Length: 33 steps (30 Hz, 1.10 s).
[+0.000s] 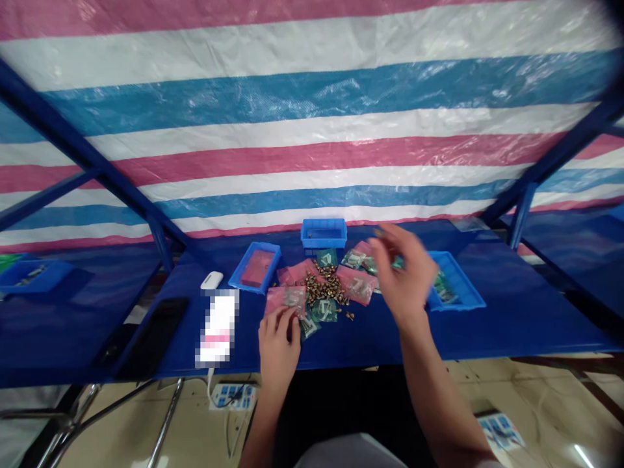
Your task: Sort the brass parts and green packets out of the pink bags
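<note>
- While the left hand [279, 344] lies on a pink plastic bag [285, 302] just in front of the pile of small brass fittings [325, 289], its fingers [283, 318] curl close together over the bag.
- Right of the pile, the motion-blurred right hand [402, 276] hangs above the counter [536, 325]; its fingers [390, 244] look spread, and any pinch is too blurred to tell.
- Small green bags [325, 311] and more pink bags [355, 283] lie around the pile, touching it.
- Blue plastic trays stand behind the pile [324, 233], left of it [256, 268] and right of it [455, 283], the last holding green bags.
- Farther left of the pile lies a black phone [153, 338].
</note>
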Available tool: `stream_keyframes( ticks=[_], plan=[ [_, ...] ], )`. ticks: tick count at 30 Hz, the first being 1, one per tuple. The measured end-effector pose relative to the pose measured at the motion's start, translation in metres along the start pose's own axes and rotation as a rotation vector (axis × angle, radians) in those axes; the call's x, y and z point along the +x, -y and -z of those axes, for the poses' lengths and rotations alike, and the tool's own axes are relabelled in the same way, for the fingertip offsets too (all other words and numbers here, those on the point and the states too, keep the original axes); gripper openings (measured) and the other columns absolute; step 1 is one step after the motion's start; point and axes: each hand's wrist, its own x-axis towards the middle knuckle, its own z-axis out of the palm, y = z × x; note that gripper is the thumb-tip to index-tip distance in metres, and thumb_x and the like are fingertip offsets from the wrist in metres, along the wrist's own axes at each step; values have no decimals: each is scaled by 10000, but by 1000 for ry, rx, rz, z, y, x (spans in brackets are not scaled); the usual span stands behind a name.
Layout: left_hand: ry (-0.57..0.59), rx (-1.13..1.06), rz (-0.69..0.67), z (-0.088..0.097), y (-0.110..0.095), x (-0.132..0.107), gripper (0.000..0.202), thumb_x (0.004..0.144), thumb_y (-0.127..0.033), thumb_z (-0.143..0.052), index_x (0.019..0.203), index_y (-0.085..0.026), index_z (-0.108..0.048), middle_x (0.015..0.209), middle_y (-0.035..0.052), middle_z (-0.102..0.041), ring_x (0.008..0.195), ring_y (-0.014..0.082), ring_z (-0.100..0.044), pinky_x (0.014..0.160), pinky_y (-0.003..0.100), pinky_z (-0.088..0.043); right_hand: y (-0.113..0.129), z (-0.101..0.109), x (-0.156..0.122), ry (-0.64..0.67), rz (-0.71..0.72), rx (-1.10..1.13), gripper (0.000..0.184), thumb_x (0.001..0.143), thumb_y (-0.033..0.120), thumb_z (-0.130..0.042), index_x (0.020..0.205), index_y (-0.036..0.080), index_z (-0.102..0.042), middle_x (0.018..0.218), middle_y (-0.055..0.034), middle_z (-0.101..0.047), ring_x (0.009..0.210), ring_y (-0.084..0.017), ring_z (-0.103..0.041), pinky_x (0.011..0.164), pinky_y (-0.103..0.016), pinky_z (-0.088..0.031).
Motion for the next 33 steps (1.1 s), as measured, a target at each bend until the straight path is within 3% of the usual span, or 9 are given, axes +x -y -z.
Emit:
stream_keyframes(
  ticks=[2, 5, 10, 15, 27, 33],
  plan=[
    [5, -2, -1, 0, 0, 0, 249, 938, -235, -544, 1157, -238, -661, 1164, 94, -636, 1062, 260, -578, 954, 430, -457, -14, -25, 4, 200, -44, -47, 483, 935, 419, -572, 1353, 181, -535, 892, -69, -714, 693, -197, -651, 651, -331, -526],
    [15, -9, -6, 1, 0, 1, 251, 937, -231, -550, 1163, -243, -660, 1171, 91, -634, 1066, 260, -575, 958, 424, -455, -33, -38, -21, 329, -148, -118, 398, 938, 371, -565, 1294, 195, -588, 843, -41, -701, 659, -174, -625, 628, -287, -491],
    [3, 0, 6, 0, -2, 3, 239, 929, -228, -570, 1146, -236, -669, 1160, 87, -638, 1066, 258, -570, 969, 419, -451, -46, -23, -92, 449, -142, -136, 276, 978, 401, -512, 1121, 231, -675, 891, -52, -682, 730, -182, -628, 682, -289, -498],
    [5, 3, 9, 0, -3, 4, 236, 926, -224, -575, 1139, -237, -675, 1147, 83, -644, 1052, 255, -570, 965, 414, -454, -53, -16, -127, 482, -27, -184, 290, 971, 406, -535, 1169, 225, -647, 1031, -92, -652, 933, -245, -618, 829, -376, -521],
    [9, 15, 12, 0, -4, 3, 232, 928, -237, -570, 1134, -228, -678, 1157, 83, -645, 1058, 261, -568, 974, 426, -451, -53, -22, -124, 542, 14, -164, 152, 975, 285, -553, 1008, 227, -690, 972, -61, -657, 912, -225, -616, 821, -363, -493],
    [10, 20, 4, 0, -3, 2, 237, 926, -230, -577, 1145, -227, -670, 1158, 80, -641, 1058, 264, -561, 979, 425, -445, -47, -11, -111, 425, -42, 29, 130, 965, 250, -571, 1040, 235, -677, 978, -45, -685, 910, -188, -657, 822, -309, -529]
  ],
)
